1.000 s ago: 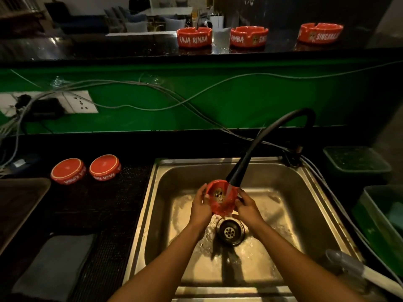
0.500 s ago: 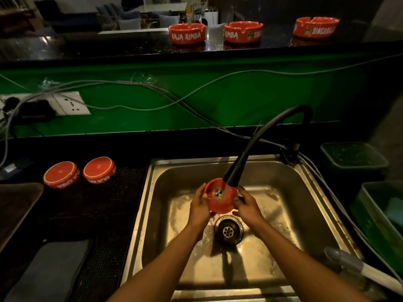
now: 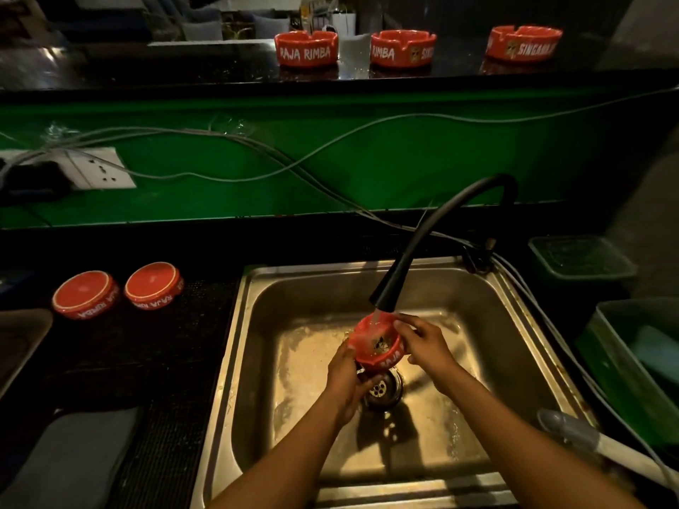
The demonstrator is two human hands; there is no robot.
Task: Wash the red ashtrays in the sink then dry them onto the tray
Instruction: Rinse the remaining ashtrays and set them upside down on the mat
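Note:
Over the steel sink (image 3: 257, 343) I hold a red ashtray (image 3: 378, 343) under the running black tap (image 3: 385, 292). Its hollow faces up and water falls into it. My left hand (image 3: 347, 380) grips it from below on the left. My right hand (image 3: 426, 343) holds its right rim with curled fingers. Two red ashtrays (image 3: 86, 293) (image 3: 154, 284) lie upside down on the black counter to the left. Three more (image 3: 306, 49) (image 3: 402, 47) (image 3: 523, 42) stand upright on the high bar shelf behind. A dark tray's (image 3: 18, 343) corner shows at the far left.
A grey cloth (image 3: 73, 457) lies on the counter at lower left. Cables (image 3: 257, 152) run across the green wall from a socket (image 3: 99, 167). Green bins (image 3: 580, 259) (image 3: 639, 361) stand right of the sink, with a pale handle (image 3: 602, 446) at the lower right. The drain (image 3: 382, 391) is below the ashtray.
The ashtray has turned from on edge facing me to hollow up under the water. My left hand moved beneath it, and my right hand shifted to its right rim.

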